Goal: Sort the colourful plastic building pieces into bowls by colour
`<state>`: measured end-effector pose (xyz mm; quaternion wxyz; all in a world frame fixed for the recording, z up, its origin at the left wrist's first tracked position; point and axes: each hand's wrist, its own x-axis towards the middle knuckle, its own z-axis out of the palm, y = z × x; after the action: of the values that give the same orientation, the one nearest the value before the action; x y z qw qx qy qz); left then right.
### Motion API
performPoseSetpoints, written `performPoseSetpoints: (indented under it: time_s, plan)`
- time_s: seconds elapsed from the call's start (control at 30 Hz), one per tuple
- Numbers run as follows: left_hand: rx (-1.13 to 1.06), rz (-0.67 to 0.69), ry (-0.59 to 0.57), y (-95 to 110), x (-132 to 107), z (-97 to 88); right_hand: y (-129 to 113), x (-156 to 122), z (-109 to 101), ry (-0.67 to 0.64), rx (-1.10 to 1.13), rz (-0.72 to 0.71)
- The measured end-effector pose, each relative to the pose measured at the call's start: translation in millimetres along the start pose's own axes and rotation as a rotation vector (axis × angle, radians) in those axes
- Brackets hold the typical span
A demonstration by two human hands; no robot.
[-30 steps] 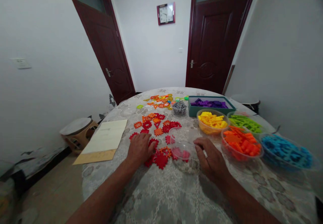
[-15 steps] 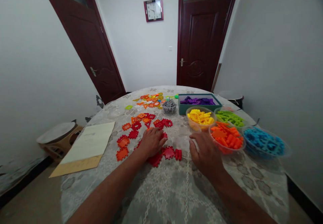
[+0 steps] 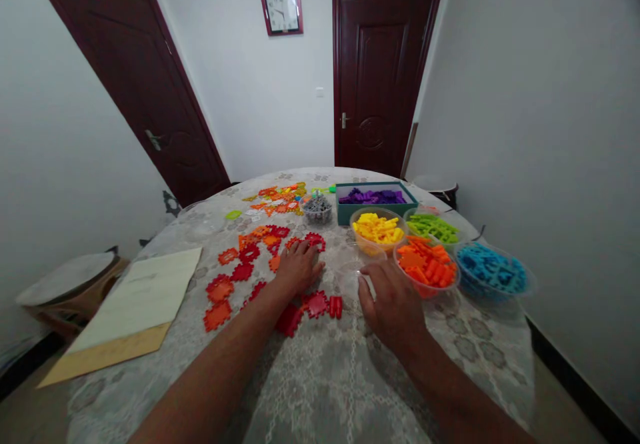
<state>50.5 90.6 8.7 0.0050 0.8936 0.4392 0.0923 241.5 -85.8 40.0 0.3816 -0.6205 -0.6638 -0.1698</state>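
Observation:
My left hand [image 3: 300, 269] is over the red and orange toothed plastic building pieces, fingers stretched forward and thumb apart; what lies under the palm is hidden. Its fingertips are close to a red ring-shaped piece [image 3: 315, 241]. Nearer to me lie a red toothed piece [image 3: 317, 304], a small red ribbed piece [image 3: 335, 307] and a red square piece [image 3: 289, 321]. My right hand [image 3: 393, 301] is at the edge of a clear plastic bowl [image 3: 350, 269], thumb and curled fingers at its rim. The bowl's see-through wall is hard to make out.
Bowls of yellow [image 3: 377, 231], green [image 3: 433, 229], orange [image 3: 427, 264] and blue pieces [image 3: 493, 271] stand at the right. Behind are a box of purple pieces [image 3: 341, 216] and a bowl of grey pieces [image 3: 317, 209]. A paper pad [image 3: 135, 301] lies left.
The view has turned slightly right, so everything sits further left. My left hand has moved forward over the pieces towards the red ring-shaped one. My right hand stays by the clear bowl.

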Motion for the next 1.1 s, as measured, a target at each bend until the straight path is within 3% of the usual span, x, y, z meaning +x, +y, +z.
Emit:
performPoseSetpoints:
  time_s: [0.2, 0.33, 0.47, 0.6, 0.8, 0.9, 1.1]
  plan:
    - [-0.038, 0.154, -0.051, 25.7, -49.9, -9.9, -3.6, 0.7, -11.0, -0.051, -0.014, 0.054]
    - [-0.055, 0.178, -0.071, 42.8, -75.4, -12.1, -4.9, 0.2, -20.1, -0.138, -0.074, 0.093]
    - [-0.025, 0.133, -0.094, 42.7, -85.4, -15.8, -10.8, 2.9, -31.2, -0.255, -0.139, 0.132]
    - [0.003, 0.104, -0.118, 25.7, -95.9, -17.9, -18.1, -1.0, -43.3, -0.316, -0.190, 0.117]
    - [0.030, 0.079, -0.082, 3.1, -112.3, -16.0, -23.3, -41.3, -64.0, -0.317, -0.179, 0.077]
    - [0.027, 0.085, -0.062, 6.7, -114.2, -17.9, -21.8, -63.5, -76.0, -0.289, -0.158, 0.090]
    - [-0.021, 0.199, -0.068, 33.6, -112.7, -14.9, -20.8, -85.8, -100.1, -0.291, -0.114, 0.116]
